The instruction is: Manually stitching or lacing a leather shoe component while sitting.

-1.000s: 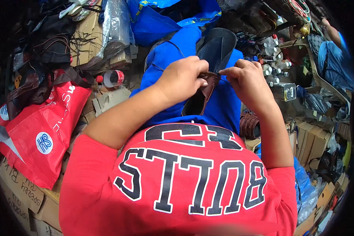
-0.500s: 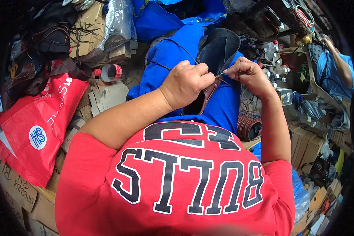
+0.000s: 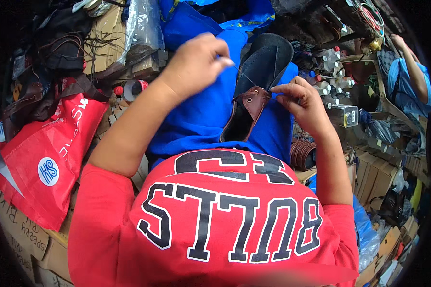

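Note:
An unfinished shoe (image 3: 254, 103) lies lengthwise across my blue-clad lap, its wide black sheet-like end pointing away from me. Near its middle is a brown leather flap (image 3: 252, 101) with metal eyelets. My right hand (image 3: 299, 98) is closed in a pinch at the flap's right edge; its fingertips hide exactly what they grip. My left hand (image 3: 198, 64) is raised to the upper left of the shoe, blurred, with fingers curled and thumb pressed in. A thin dark lace (image 3: 244, 76) runs from the flap toward that thumb.
A red bag (image 3: 45, 158) with dark straps lies at the left, with cardboard around it. Beyond my knees is a blue plastic sack (image 3: 189, 21). Several bottles (image 3: 331, 62) and coiled brown strips (image 3: 302, 154) stand at the right. Another person's arm (image 3: 412, 69) shows at the far right.
My left hand has pulled away from the shoe, up and to the left, uncovering the brown flap. The lace loop over my left knee no longer shows. My right hand stays near the flap.

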{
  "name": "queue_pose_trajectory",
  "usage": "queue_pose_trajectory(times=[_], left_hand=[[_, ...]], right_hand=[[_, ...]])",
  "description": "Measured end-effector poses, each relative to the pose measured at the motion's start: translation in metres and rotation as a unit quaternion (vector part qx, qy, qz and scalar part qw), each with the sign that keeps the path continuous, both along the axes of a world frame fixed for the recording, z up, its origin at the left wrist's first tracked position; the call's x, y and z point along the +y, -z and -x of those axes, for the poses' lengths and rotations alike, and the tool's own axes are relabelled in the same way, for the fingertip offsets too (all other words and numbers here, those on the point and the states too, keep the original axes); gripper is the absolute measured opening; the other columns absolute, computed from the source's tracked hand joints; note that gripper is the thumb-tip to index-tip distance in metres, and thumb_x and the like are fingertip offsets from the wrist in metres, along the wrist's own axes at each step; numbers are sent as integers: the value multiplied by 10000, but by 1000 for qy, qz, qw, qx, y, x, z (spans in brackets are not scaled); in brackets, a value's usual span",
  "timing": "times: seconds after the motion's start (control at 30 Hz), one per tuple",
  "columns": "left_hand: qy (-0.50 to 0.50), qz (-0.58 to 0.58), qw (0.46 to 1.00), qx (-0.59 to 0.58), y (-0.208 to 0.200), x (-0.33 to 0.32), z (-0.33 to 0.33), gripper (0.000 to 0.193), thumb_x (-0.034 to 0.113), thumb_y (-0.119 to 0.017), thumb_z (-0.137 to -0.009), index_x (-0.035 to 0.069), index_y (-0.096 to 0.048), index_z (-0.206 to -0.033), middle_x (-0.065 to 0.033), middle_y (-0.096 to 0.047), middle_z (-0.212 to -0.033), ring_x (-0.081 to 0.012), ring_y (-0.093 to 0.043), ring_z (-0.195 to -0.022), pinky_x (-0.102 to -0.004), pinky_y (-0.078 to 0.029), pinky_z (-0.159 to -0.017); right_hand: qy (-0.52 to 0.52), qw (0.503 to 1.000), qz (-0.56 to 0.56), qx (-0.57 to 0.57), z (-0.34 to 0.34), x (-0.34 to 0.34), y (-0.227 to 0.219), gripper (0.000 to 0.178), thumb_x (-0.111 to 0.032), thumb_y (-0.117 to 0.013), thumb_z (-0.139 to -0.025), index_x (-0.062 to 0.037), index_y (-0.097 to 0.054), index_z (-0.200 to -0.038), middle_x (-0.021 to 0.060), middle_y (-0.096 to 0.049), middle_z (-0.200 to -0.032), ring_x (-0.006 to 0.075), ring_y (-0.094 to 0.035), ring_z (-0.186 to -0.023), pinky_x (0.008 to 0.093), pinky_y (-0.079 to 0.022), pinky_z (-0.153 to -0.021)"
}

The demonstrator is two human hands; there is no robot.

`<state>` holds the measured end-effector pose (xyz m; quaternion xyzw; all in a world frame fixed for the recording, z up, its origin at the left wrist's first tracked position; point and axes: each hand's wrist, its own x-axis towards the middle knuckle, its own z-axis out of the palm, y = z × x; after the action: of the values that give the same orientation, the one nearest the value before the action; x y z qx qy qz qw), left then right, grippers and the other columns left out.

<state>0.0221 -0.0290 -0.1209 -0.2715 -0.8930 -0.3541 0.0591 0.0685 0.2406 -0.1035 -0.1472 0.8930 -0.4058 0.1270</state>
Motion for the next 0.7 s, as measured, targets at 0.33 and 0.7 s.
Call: queue_pose_trajectory(times=[0.33, 0.7], left_hand=[[0, -39, 997, -62, -7, 2, -41, 384, -111, -535, -741, 69, -646, -1062, -105, -517, -841, -189, -550, -692, -289, -466, -662], [62, -57, 996, -33, 15, 27, -17, 240, 39, -675, -708, 187, -729, -889, -15, -447, -690, -189, -446, -705, -311, -359, -670]], right_hand=[[-12, 966, -79, 248, -30, -14, 23, 296, -39, -660, -732, -115, -661, -1018, 44, -497, -710, 225, -514, -688, 361, -385, -714], [-23, 997, 63, -43, 8, 11, 11, 372, 110, -561, -715, -110, -691, -985, 65, -503, -723, 181, -523, -699, 288, -434, -629]])
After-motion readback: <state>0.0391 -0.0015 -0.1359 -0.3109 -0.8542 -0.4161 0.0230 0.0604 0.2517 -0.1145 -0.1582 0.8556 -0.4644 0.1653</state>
